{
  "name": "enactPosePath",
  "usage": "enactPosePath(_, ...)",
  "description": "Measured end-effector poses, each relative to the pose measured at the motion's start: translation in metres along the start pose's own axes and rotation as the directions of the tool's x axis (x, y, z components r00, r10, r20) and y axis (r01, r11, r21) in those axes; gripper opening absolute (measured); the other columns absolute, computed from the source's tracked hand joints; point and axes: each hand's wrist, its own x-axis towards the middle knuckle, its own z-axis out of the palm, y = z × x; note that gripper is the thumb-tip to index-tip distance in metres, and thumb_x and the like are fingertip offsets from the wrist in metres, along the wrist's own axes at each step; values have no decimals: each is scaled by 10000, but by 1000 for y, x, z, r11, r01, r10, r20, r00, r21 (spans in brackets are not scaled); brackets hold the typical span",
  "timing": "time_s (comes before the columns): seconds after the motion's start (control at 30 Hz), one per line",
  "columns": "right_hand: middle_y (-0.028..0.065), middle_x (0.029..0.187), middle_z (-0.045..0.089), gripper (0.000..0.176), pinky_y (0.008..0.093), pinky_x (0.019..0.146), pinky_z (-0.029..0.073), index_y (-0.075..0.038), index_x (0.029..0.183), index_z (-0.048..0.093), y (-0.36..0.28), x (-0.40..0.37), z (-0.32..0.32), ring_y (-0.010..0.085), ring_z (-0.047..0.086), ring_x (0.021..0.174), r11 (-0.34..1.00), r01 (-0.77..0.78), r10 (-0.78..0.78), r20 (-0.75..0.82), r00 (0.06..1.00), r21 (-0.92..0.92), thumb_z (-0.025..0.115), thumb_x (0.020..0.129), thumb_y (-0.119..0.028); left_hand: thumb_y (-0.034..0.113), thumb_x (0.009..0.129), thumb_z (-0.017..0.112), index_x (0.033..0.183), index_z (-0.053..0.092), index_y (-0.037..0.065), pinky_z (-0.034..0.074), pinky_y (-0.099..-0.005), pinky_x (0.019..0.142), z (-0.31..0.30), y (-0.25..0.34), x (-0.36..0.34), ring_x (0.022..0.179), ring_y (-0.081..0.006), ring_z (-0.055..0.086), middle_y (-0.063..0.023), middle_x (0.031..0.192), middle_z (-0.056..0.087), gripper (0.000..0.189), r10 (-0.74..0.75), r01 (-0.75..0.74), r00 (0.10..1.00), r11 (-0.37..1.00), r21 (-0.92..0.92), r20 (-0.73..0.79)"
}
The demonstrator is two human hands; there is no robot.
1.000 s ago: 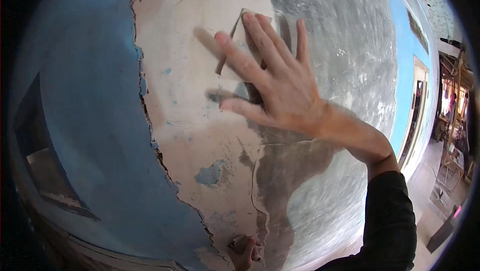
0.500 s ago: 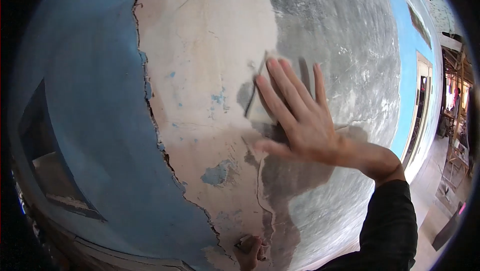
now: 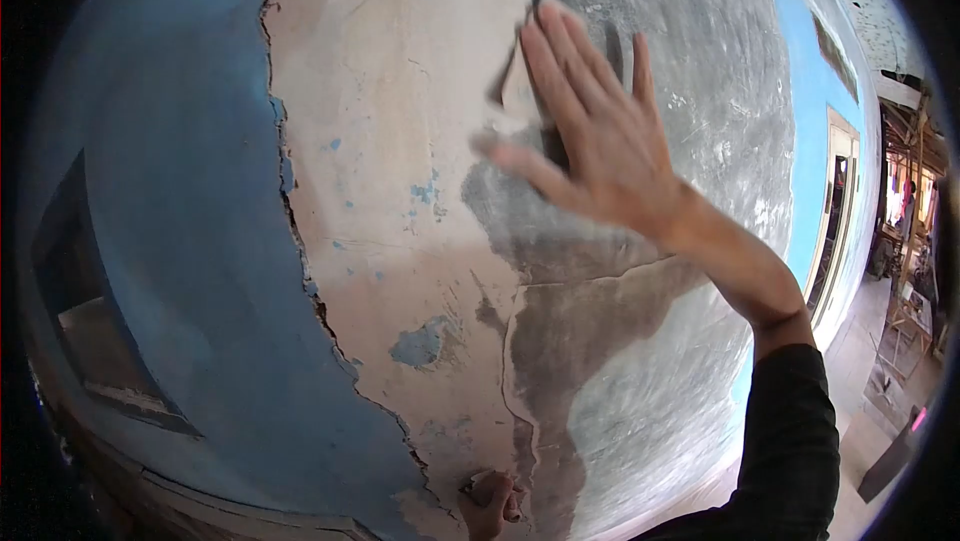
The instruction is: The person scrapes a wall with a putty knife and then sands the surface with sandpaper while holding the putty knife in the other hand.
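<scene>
My right hand [image 3: 610, 141] lies over the upper wall, its fingers stretched along a thin flat plate [image 3: 515, 81] pressed against the surface. A pale part with a dark edge shows left of the fingers, and a dark strip between the ring and little fingers; the rest is hidden under the hand. Around it, pale plaster meets a grey skim coat [image 3: 690, 71]. At the bottom, my left hand [image 3: 487, 506] is closed close to the wall, holding something small and dark-edged that I cannot make out.
A jagged crack [image 3: 290, 206] separates blue paint [image 3: 200, 271] from bare plaster [image 3: 370, 121]. A recessed opening [image 3: 100, 331] is at left. At right are a door frame [image 3: 835, 211] and a cluttered walkway [image 3: 900, 341]. A finer crack [image 3: 510, 371] runs down above my left hand.
My right hand has slid up the wall, carrying the flat plate with it. My left hand stays closed near the bottom. The view has shifted slightly.
</scene>
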Motion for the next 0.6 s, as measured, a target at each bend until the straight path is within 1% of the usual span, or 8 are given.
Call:
enactPosePath(0.07, 231, 1528, 261, 992, 658, 1119, 21, 43, 1469, 253, -4, 10, 1, 349, 260, 1425, 998, -57, 57, -9, 998, 32, 330, 874, -747, 237, 882, 698, 703, 640, 14, 329, -288, 388, 11, 12, -3, 382, -104, 424, -36, 508, 527, 292, 13, -14, 999, 999, -41, -38)
enactPosePath(0.17, 251, 1530, 238, 1005, 663, 1115, 57, 59, 1459, 258, -25, -19, -6, 351, 241, 1432, 993, 15, -22, 59, 998, 116, 303, 873, -757, 246, 890, 687, 703, 640, 25, 300, -285, 395, -8, -10, 4, 376, -103, 390, -28, 498, 505, 293, -53, 53, 999, 998, -27, 13)
enactPosePath(0.2, 222, 1550, 202, 1018, 655, 1121, 73, 42, 1482, 202, -31, -26, -10, 327, 214, 1443, 989, 43, -54, 80, 995, 138, 247, 871, -771, 241, 887, 688, 704, 638, 25, 303, -288, 400, -8, -3, 3, 379, -103, 386, -27, 494, 498, 287, -51, 51, 998, 999, -6, 35)
enactPosePath(0.3, 182, 1568, 164, 1021, 634, 1134, 68, 22, 1496, 150, -7, 6, -6, 294, 185, 1452, 987, 60, -49, 75, 996, -150, 195, 867, -780, 225, 883, 691, 710, 636, 25, 310, -295, 409, 0, 15, -2, 387, -102, 385, -25, 490, 487, 270, -32, 30, 998, 999, 25, 61)
enactPosePath(0.33, 156, 1574, 153, 1013, 620, 1143, 62, 14, 1497, 145, 2, 23, 2, 276, 176, 1455, 992, -49, 51, 9, 999, -117, 158, 868, -781, 220, 882, 691, 713, 637, 24, 309, -295, 409, 4, 17, -5, 391, -102, 390, -25, 493, 490, 265, -22, 21, 999, 1000, 20, 42)
enactPosePath(0.43, 163, 1572, 155, 1018, 617, 1146, 58, 16, 1494, 161, 4, 40, 2, 274, 179, 1454, 988, -141, 139, -35, 990, -66, 150, 866, -784, 224, 875, 700, 715, 637, 24, 329, -296, 414, 14, 23, -10, 404, -105, 415, -25, 506, 503, 264, -31, 31, 999, 999, -23, -21)
enactPosePath(0.57, 179, 1561, 188, 1069, 628, 1137, 5, -5, 1502, 167, -20, -20, -4, 288, 190, 1449, 993, 92, -97, 73, 993, 73, 204, 823, -831, 243, 857, 720, 709, 631, 26, 351, -285, 417, 19, 28, -11, 419, -111, 454, -37, 539, 543, 278, 85, -80, 993, 995, 60, -79)
enactPosePath(0.6, 182, 1561, 188, 1089, 649, 1133, 60, 29, 1487, 185, -9, -11, -3, 289, 208, 1446, 986, 158, -154, 81, 985, -45, 214, 821, -832, 241, 855, 721, 703, 628, 27, 346, -280, 414, 17, 28, -10, 423, -111, 461, -42, 546, 553, 279, 88, -84, 994, 995, 59, -64)
